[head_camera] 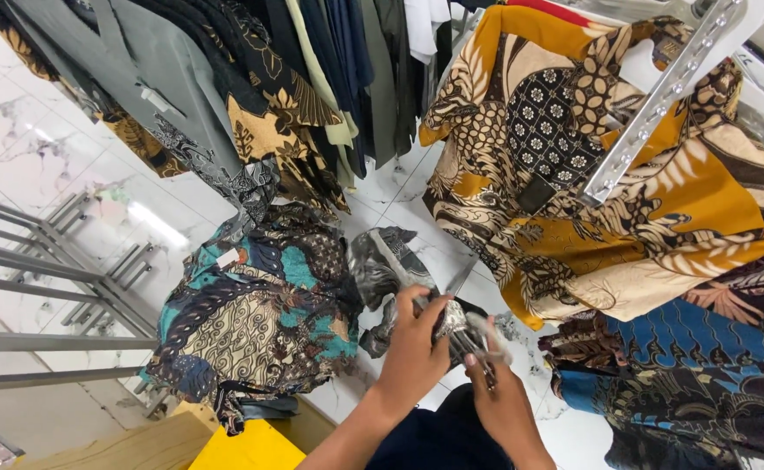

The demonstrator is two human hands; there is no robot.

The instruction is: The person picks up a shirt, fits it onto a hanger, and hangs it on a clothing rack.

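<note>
— What were the hands doing?

— Both met low in the middle. The left hand was closed around a grey-and-black patterned garment, gripping it where the cloth bunched. The right hand came in just beside it, fingers pinched on the same bundle and on a clear plastic hanger caught in it.

— And the garment itself?

— It hung from their grip over the white marble floor, touching a teal-and-brown batik shirt to its left.

— Around that?

— A large mustard-and-brown batik shirt on a slotted metal arm to the right, a blue one below it, dark clothes hanging above — and a steel rack at the left edge.
</note>
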